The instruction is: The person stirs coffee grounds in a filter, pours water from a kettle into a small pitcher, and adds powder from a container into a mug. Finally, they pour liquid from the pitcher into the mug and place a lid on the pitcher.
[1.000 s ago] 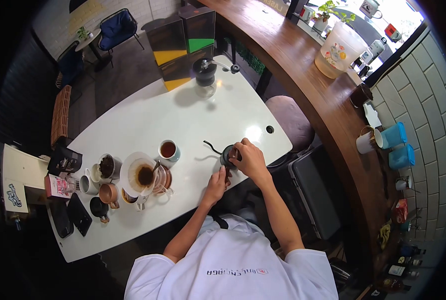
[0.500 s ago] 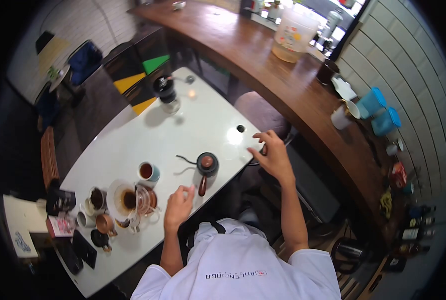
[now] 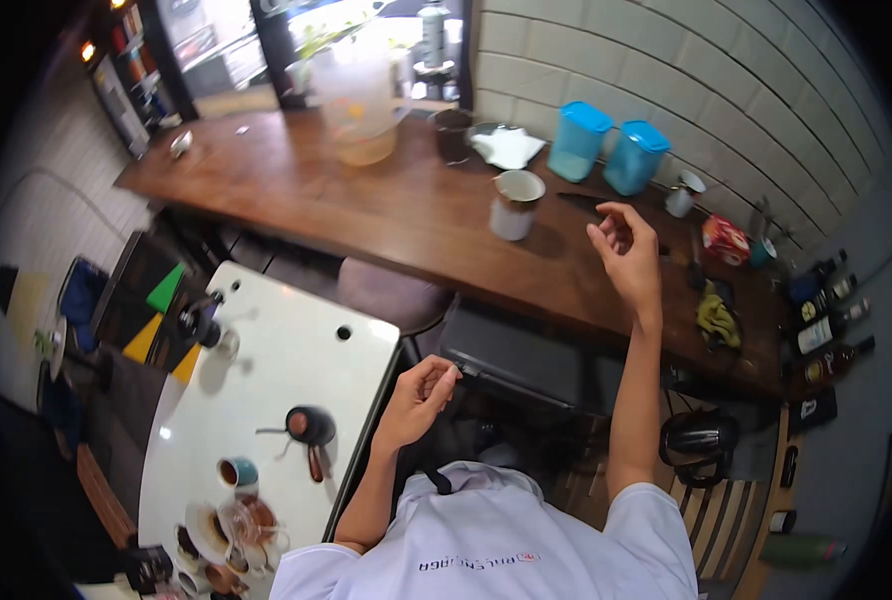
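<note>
My right hand (image 3: 630,255) is raised over the wooden counter (image 3: 421,235), thumb and fingers apart and bent, with nothing seen between them. Its fingertips overlap a long dark object (image 3: 578,201) on the counter. To its left stands a white mug with a brown band (image 3: 515,212). Beyond it are two blue-lidded containers (image 3: 578,142). My left hand (image 3: 421,402) hovers off the right edge of the white table (image 3: 296,340), fingers curled in toward the thumb, and nothing shows in it. Left of it, a small black gooseneck kettle (image 3: 309,427) with a wooden handle stands on the table.
A blue-grey cup (image 3: 238,472), a glass server (image 3: 249,520) and a coffee grinder (image 3: 206,330) stand on the table. The counter also holds a large clear pitcher (image 3: 359,110), a red packet (image 3: 724,240) and a yellow-green cloth (image 3: 718,318). Bottles (image 3: 826,330) line the right.
My view has turned right toward the counter. My right hand has moved from the table's edge to above the counter; my left hand has left the spot beside the kettle, its fingers more curled.
</note>
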`<state>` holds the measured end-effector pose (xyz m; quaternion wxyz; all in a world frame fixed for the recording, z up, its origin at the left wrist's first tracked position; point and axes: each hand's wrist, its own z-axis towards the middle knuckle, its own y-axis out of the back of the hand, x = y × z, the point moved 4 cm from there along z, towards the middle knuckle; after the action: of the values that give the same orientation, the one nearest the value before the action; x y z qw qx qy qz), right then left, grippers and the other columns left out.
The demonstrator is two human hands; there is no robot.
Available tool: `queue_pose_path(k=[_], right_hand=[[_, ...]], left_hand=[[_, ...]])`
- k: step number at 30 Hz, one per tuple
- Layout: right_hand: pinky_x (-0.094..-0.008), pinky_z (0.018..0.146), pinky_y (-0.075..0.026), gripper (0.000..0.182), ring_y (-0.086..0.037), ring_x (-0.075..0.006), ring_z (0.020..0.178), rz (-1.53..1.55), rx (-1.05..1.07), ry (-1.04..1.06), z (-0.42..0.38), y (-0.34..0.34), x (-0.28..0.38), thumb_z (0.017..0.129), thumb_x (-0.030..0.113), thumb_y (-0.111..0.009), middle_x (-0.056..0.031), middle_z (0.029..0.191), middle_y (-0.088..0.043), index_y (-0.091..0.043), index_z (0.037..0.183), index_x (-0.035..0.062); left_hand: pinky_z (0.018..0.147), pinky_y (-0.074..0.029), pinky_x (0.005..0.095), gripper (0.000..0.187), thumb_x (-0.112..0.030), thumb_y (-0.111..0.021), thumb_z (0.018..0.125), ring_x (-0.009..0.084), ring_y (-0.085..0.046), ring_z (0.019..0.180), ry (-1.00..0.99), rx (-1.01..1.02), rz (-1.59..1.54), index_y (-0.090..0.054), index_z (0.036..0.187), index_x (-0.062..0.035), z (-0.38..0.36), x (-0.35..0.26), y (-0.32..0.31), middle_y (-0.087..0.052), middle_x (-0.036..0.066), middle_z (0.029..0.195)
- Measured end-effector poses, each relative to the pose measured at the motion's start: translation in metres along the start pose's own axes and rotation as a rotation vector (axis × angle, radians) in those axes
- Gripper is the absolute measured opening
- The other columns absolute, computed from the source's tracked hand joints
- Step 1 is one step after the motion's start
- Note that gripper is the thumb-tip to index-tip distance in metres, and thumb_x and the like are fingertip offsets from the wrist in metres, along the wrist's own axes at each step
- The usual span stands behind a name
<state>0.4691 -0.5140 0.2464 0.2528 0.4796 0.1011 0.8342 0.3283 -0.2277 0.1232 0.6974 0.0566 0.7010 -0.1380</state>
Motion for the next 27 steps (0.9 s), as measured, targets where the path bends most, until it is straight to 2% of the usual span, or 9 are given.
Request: queue_pose_path(k=[3, 7, 9, 10, 13, 15, 18, 23, 27], right_hand=[[-0.0231, 0.054, -0.042, 0.024, -0.049, -0.0046, 0.059, -0.004, -0.133, -0.007, 0.039, 0.033, -0.047, 0.081, 0.007, -0.076, 0.0014, 0.073, -0.057, -0.067, 0.104, 0.0043], [-0.0339, 0.060, -0.051, 0.031, -0.061, -0.0190, 0.061, -0.144, -0.221, 0.079, 0.097, 0.045, -0.101, 0.081, 0.028, -0.077, -0.0087, 0.074, -0.064, -0.069, 0.099, 0.0051], [-0.0351, 0.061, -0.052, 0.036, -0.063, -0.0225, 0.064, -0.161, -0.173, 0.060, 0.116, 0.038, -0.102, 0.080, 0.031, -0.078, -0.0100, 0.074, -0.063, -0.068, 0.102, 0.0030], [-0.0382, 0.068, -0.052, 0.043, -0.065, -0.0257, 0.074, -0.175, -0.126, 0.065, 0.125, 0.033, -0.104, 0.080, 0.032, -0.078, -0.0134, 0.082, -0.064, -0.065, 0.108, 0.0018], [-0.0362, 0.079, -0.052, 0.057, -0.061, -0.0227, 0.087, -0.219, -0.074, 0.143, 0.157, 0.017, -0.117, 0.080, 0.037, -0.079, -0.0131, 0.096, -0.063, -0.060, 0.122, 0.0034], [-0.0420, 0.096, -0.047, 0.073, -0.058, -0.0327, 0.112, -0.329, -0.068, 0.217, 0.178, 0.003, -0.121, 0.078, 0.042, -0.079, -0.0210, 0.119, -0.058, -0.051, 0.136, 0.0060], [-0.0457, 0.106, -0.041, 0.086, -0.048, -0.0402, 0.127, -0.375, 0.063, 0.128, 0.207, -0.015, -0.131, 0.077, 0.046, -0.079, -0.0263, 0.131, -0.050, -0.041, 0.145, 0.0077], [-0.0472, 0.106, -0.041, 0.109, -0.046, -0.0436, 0.127, -0.512, 0.188, 0.028, 0.249, -0.039, -0.165, 0.064, 0.055, -0.085, -0.0298, 0.136, -0.047, -0.037, 0.148, 0.0045], [-0.0474, 0.104, -0.042, 0.107, -0.049, -0.0434, 0.123, -0.501, 0.220, 0.045, 0.256, -0.046, -0.172, 0.063, 0.054, -0.085, -0.0287, 0.132, -0.050, -0.040, 0.145, 0.0011]], left_hand=[[0.061, -0.039, 0.0205, 0.013, -0.014, -0.055, 0.102, 0.0052, -0.048, 0.068, -0.069, 0.011, 0.010, -0.057, 0.103, -0.0012, 0.040, -0.003, -0.034, -0.054, -0.001, 0.080], [0.065, -0.040, 0.0208, 0.012, -0.012, -0.056, 0.101, 0.0051, -0.048, 0.073, -0.172, 0.068, 0.019, -0.057, 0.106, -0.0015, 0.089, -0.003, -0.068, -0.053, -0.002, 0.082], [0.080, -0.044, 0.0221, 0.015, -0.009, -0.060, 0.098, 0.0059, -0.052, 0.084, -0.206, 0.043, 0.079, -0.057, 0.110, -0.0006, 0.110, -0.003, -0.079, -0.056, 0.000, 0.092], [0.080, -0.044, 0.0221, 0.015, -0.009, -0.060, 0.098, 0.0059, -0.052, 0.084, -0.209, 0.057, 0.078, -0.057, 0.110, -0.0006, 0.119, -0.001, -0.087, -0.056, 0.000, 0.092], [0.084, -0.043, 0.0226, 0.020, -0.005, -0.062, 0.095, 0.0078, -0.053, 0.091, -0.300, -0.078, 0.083, -0.055, 0.113, -0.0004, 0.137, -0.001, -0.097, -0.056, 0.001, 0.097], [0.085, -0.043, 0.0228, 0.020, -0.005, -0.062, 0.095, 0.0079, -0.053, 0.091, -0.304, -0.125, 0.073, -0.055, 0.113, -0.0004, 0.141, 0.000, -0.099, -0.056, 0.001, 0.097], [0.087, -0.044, 0.0231, 0.020, -0.004, -0.062, 0.095, 0.0080, -0.053, 0.090, -0.259, -0.189, 0.069, -0.055, 0.113, -0.0006, 0.138, 0.006, -0.094, -0.056, 0.001, 0.098], [0.087, -0.044, 0.0231, 0.020, -0.003, -0.062, 0.095, 0.0075, -0.053, 0.091, -0.202, -0.185, 0.077, -0.055, 0.113, -0.0013, 0.134, 0.019, -0.076, -0.056, 0.001, 0.098], [0.086, -0.045, 0.0233, 0.018, -0.003, -0.062, 0.095, 0.0078, -0.055, 0.087, -0.165, -0.186, 0.077, -0.056, 0.112, -0.0012, 0.135, 0.018, -0.070, -0.057, 0.001, 0.094]])
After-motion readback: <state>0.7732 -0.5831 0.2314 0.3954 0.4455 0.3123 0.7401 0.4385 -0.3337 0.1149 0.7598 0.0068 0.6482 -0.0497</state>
